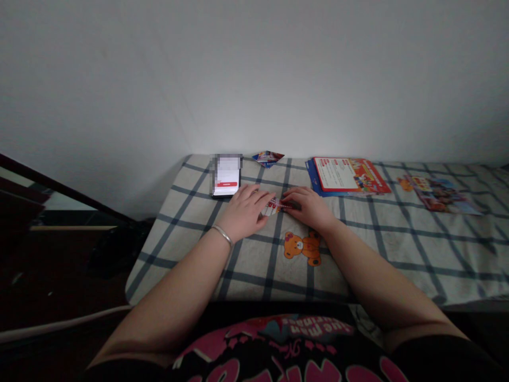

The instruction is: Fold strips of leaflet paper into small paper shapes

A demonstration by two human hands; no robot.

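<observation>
My left hand (244, 209) and my right hand (308, 207) rest side by side on a checked cloth (358, 249) with an orange bear print. Between their fingertips lies a small folded piece of red and white printed paper (274, 207). Both hands press down on it with fingers laid fairly flat and close together. A silver bracelet (221, 234) circles my left wrist.
A phone (226, 176) with a lit screen lies just beyond my left hand. A small folded coloured paper shape (268, 157) sits by the wall. Printed leaflets (348, 176) are stacked to the right, another sheet (443, 194) farther right. A dark drop lies left of the cloth.
</observation>
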